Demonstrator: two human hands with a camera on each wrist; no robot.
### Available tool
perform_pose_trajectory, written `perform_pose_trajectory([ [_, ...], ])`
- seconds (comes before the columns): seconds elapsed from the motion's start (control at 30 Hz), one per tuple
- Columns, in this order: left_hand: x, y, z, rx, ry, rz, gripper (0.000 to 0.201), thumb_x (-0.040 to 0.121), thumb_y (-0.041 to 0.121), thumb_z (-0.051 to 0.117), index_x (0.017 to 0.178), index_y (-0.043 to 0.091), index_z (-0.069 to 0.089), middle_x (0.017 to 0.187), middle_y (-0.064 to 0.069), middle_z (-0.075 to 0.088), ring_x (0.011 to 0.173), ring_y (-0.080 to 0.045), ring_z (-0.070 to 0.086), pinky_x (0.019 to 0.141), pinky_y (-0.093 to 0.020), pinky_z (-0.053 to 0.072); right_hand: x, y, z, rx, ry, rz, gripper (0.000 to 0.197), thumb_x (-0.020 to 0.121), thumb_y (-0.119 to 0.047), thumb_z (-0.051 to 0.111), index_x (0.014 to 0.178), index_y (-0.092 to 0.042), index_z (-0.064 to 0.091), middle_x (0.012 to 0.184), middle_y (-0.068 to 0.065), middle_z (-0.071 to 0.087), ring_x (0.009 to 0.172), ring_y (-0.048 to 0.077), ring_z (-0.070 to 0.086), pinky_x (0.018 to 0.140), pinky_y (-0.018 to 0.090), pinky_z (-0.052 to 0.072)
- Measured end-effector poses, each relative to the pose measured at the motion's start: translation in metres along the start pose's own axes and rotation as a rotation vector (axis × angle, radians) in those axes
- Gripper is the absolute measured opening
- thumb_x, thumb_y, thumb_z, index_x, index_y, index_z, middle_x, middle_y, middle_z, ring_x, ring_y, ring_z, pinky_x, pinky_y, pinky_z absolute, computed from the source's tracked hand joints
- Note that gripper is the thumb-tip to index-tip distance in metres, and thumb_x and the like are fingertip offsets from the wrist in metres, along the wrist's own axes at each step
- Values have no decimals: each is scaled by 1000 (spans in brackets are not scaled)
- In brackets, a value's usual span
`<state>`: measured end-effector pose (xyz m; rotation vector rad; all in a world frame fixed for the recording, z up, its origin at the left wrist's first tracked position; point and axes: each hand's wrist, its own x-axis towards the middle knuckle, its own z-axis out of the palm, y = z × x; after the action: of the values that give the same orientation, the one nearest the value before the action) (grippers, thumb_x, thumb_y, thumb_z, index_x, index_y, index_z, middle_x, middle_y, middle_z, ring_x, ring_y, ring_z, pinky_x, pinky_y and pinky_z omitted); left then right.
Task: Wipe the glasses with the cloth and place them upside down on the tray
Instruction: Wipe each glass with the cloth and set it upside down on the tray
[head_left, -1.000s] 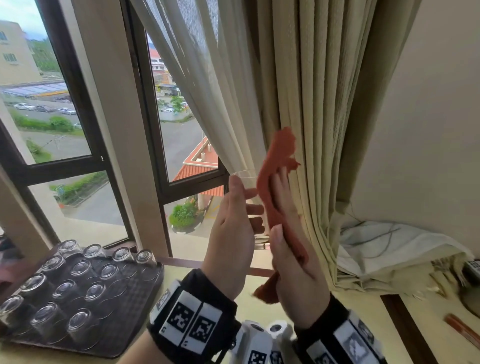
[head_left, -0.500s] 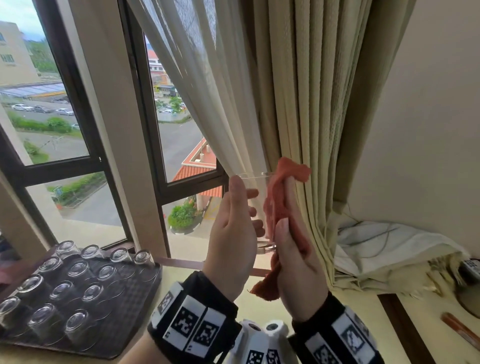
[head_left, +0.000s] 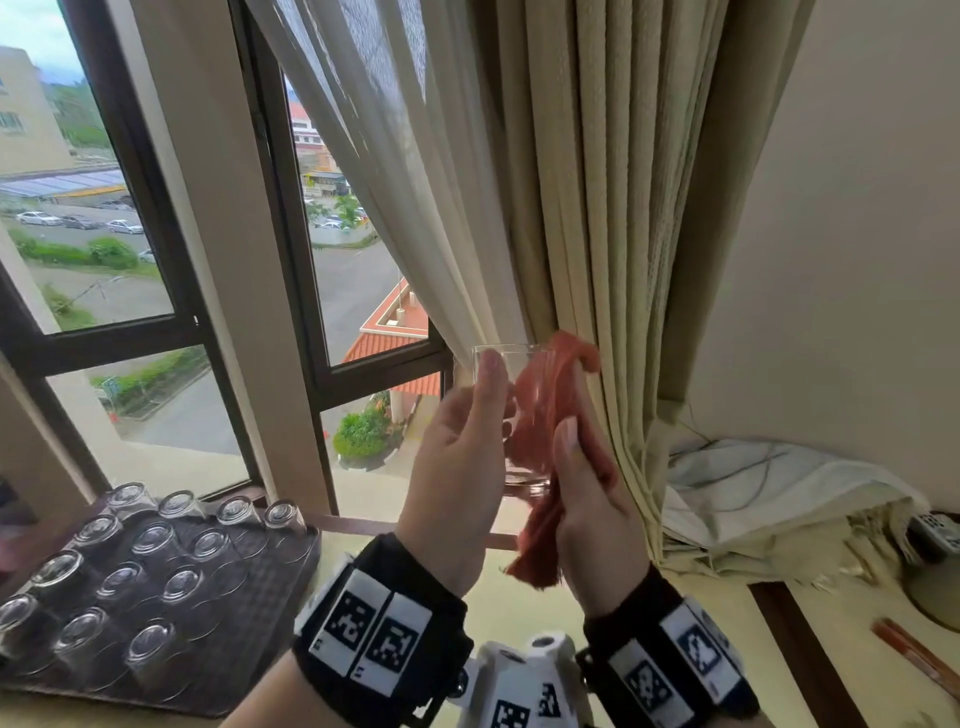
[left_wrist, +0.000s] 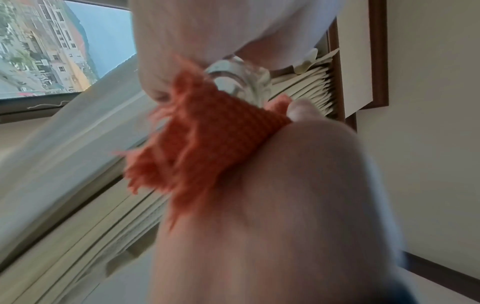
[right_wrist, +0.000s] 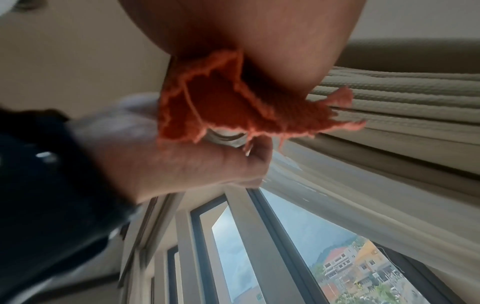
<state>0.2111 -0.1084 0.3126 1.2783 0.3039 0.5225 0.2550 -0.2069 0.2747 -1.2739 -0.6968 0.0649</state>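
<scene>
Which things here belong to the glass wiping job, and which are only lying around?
Belong to the job:
- drinking glass, held upright by the left hand
- orange cloth, pressed to the glass by the right hand
- dark tray
- upturned glasses on the tray

Just lying about:
- curtain
- crumpled white sheet
- reddish-brown stick

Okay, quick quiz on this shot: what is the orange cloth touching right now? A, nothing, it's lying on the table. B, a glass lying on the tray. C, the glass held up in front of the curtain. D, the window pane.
C: the right hand presses the orange cloth against the glass, which the left hand holds up before the curtain.
</scene>
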Motion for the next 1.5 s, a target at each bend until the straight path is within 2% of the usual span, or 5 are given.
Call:
perform_pose_trajectory([
  [0.3,6,-1,-10,-77,102,-33,65,107,70,33,128,23,73,107,-18,81,105,-33,79,103,-55,58,-43,15,-4,-352,-226,-319,59,108,-23,36,165,-16,26,176,-5,17,163,18,13,130,31,16],
  [0.57,-12,-2,4,-46,-2,-140,66,100,78,32,121,28,70,96,-10,81,90,-28,80,91,-56,63,-9,-5,-4,-88,-84,-42,50,110,-32,38,160,-32,35,129,-23,71,120,3,68,92,19,55],
  [0.87,4,2,-13,-53,78,-38,72,97,82,34,122,27,73,112,-13,78,107,-28,76,99,-49,57,-48,16,-2,-324,-249,-281,56,110,-25,37,164,-18,24,174,-11,20,162,15,14,131,37,19],
  [1.1,-6,-1,-1,-34,-31,-56,66,101,75,33,124,25,68,87,-4,72,69,-14,73,62,-29,58,-14,-3,2,-36,-31,-4,46,110,-36,41,155,-25,47,120,-11,77,88,0,75,72,16,58],
  [1.5,10,20,-14,38,169,-56,117,47,86,87,135,19,51,106,0,79,102,-16,76,94,-42,63,-45,24,3,-113,-215,-75,56,108,-42,42,162,-47,29,161,-20,44,151,7,40,121,30,36],
])
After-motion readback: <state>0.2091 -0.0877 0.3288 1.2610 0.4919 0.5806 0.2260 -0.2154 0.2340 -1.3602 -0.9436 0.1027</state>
